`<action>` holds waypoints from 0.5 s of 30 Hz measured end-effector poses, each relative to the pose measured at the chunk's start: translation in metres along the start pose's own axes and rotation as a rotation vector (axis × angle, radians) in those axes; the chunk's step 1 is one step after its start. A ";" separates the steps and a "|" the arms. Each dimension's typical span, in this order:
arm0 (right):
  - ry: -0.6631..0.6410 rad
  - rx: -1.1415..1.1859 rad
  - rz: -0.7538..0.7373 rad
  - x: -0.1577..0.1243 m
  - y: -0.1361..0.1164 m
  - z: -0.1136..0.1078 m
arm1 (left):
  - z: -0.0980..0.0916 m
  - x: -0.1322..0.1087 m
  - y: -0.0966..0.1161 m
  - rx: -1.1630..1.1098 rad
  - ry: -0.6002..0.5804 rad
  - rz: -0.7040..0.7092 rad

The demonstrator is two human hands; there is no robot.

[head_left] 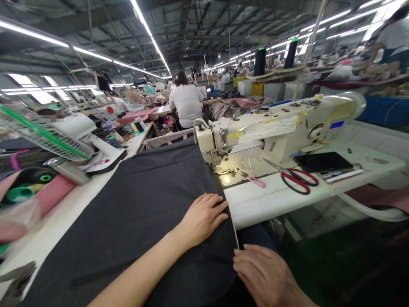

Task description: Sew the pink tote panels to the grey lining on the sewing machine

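A large piece of black fabric (137,204) is spread over the white sewing table, its right edge running under the head of the sewing machine (268,128). On this fabric, close to that edge, my left hand (204,217) lies flat with its fingers stretched toward the machine. Nearer to me, my right hand (268,275) pinches the fabric's edge between thumb and fingers, just past the table's front. A thin white line (236,236) shows along the edge between my hands. The machine's lamp lights the needle area.
Pink-handled thread snips (255,181), red-handled scissors (298,180) and a black phone (323,162) lie right of the needle. A white fan (73,128) and pink fabric rolls (54,194) stand left. Thread cones (260,62) are behind the machine. A person (186,100) sits ahead.
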State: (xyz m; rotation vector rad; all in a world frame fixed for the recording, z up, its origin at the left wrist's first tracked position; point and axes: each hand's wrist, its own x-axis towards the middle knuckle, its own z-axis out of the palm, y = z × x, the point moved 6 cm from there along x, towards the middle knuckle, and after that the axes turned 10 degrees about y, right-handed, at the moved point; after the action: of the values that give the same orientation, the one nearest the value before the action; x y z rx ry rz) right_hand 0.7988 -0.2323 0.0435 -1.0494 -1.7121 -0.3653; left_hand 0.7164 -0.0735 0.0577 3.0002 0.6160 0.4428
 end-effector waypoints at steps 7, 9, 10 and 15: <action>-0.068 0.046 0.046 0.005 0.007 0.001 | 0.001 0.007 -0.007 0.020 0.002 0.034; -0.084 0.052 0.045 0.006 0.010 0.003 | 0.002 0.009 -0.010 0.020 -0.002 0.035; -0.089 0.050 0.042 0.007 0.012 0.004 | 0.002 0.010 -0.012 0.021 0.000 0.033; -0.128 0.056 0.027 0.013 0.021 0.009 | 0.002 0.020 -0.020 0.016 -0.009 0.032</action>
State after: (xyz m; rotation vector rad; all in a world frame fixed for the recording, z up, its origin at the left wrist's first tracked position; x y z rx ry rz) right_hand 0.8090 -0.2079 0.0461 -1.0728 -1.8091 -0.2359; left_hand 0.7269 -0.0475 0.0593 3.0299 0.5738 0.4279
